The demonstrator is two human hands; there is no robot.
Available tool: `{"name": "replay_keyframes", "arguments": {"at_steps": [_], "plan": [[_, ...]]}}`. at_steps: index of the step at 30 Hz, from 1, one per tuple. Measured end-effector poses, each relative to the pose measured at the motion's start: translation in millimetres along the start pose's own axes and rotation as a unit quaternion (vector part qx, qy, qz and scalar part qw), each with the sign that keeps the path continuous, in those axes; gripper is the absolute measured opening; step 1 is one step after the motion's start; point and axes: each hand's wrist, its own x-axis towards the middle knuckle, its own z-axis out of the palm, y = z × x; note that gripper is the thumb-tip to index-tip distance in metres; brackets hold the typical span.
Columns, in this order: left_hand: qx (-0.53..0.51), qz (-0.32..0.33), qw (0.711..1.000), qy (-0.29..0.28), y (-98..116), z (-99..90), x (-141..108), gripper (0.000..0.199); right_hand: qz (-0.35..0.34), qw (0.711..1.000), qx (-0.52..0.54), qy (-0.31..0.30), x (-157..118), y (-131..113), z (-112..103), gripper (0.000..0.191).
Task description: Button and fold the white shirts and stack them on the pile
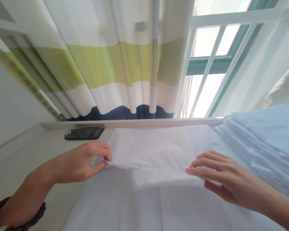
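White cloth [159,144] lies partly folded over on the pale surface, its upper part a wide flat band and its lower part spreading toward me. My left hand [93,160] pinches the cloth's left edge between thumb and fingers, and a dark beaded bracelet circles that wrist. On the right side, my right hand [216,173] has its fingers over the folded edge, with the thumb below it, so the cloth lies between them.
A dark phone [86,132] lies at the back left. Folded light blue cloths [267,138] are stacked at the right. Behind the back ledge [135,122] hang a white, green and navy curtain [106,64] and a white railing [208,67] before a window.
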Motion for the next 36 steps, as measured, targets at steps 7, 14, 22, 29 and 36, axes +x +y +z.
{"name": "replay_keyframes", "arguments": {"at_steps": [7, 14, 22, 29, 36], "plan": [[-0.035, 0.036, 0.999, -0.015, 47, 30.4, 29, 0.027, 0.133, 0.986, 0.062, -0.076, 5, -4, -12, 0.040], [0.068, -0.029, 0.987, 0.143, 40, 78.1, 112, 0.035, 0.259, 0.965, -0.037, 0.014, 59, 47, 26, 0.055], [0.101, -0.151, 0.975, 0.124, -26, 106.5, 105, 0.062, 0.400, 0.903, -0.155, -0.025, 31, 111, 58, 0.060], [0.125, -0.262, 0.954, 0.074, -23, 102.2, 108, 0.079, 0.429, 0.889, -0.155, -0.032, 27, 112, 57, 0.065], [0.145, -0.293, 0.943, 0.066, -34, 97.1, 100, 0.079, 0.449, 0.876, -0.174, -0.016, 27, 110, 55, 0.067]]}}
